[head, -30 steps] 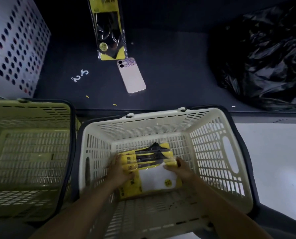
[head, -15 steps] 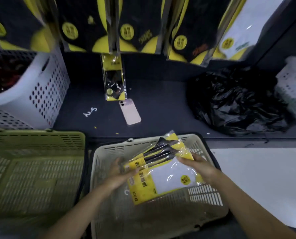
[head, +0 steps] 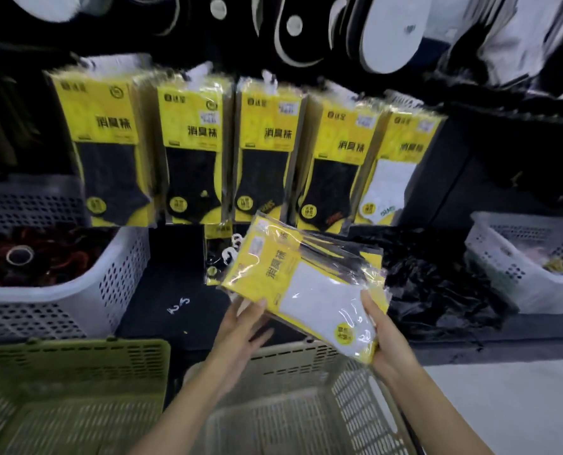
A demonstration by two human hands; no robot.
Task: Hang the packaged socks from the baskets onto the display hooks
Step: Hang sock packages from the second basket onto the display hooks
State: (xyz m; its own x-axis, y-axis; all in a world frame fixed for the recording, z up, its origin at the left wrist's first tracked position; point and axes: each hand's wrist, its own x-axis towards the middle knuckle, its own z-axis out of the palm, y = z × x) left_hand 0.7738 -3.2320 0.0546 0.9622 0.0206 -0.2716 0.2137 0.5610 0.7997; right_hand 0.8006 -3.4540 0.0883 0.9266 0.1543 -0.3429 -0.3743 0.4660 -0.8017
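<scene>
Fingers of the right hand (head: 386,339) clamp the lower right end of the stack of sock packs (head: 299,284), with the thumb flat on the clear front and the others hidden underneath. The left hand (head: 244,326) meets the stack's lower left edge: its thumb tip touches the yellow card, and its fingers look fairly straight and run under the stack.

The stack is held in the air above the far rim of the cream basket (head: 290,372). It is tilted, and its long axis runs from upper left to lower right. The white hanger hooks (head: 235,241) at its upper left end point toward the display. The top pack faces up and shows white socks on yellow card.

Just behind the stack's upper end hangs the row of hung packs (head: 263,152). Most hold dark socks; the white-sock pack (head: 395,178) is at the right end. A lone pack (head: 212,254) is half hidden behind the hooks.

A black plastic bag (head: 431,284) lies on the dark shelf (head: 175,290), right of the stack. A white crate (head: 119,284) of dark red and black items stands at the left, a second white crate (head: 519,284) stands at the far right, and a green basket (head: 76,356) sits beside the cream one.

Both forearms reach forward and upward from the bottom edge over the cream basket.
</scene>
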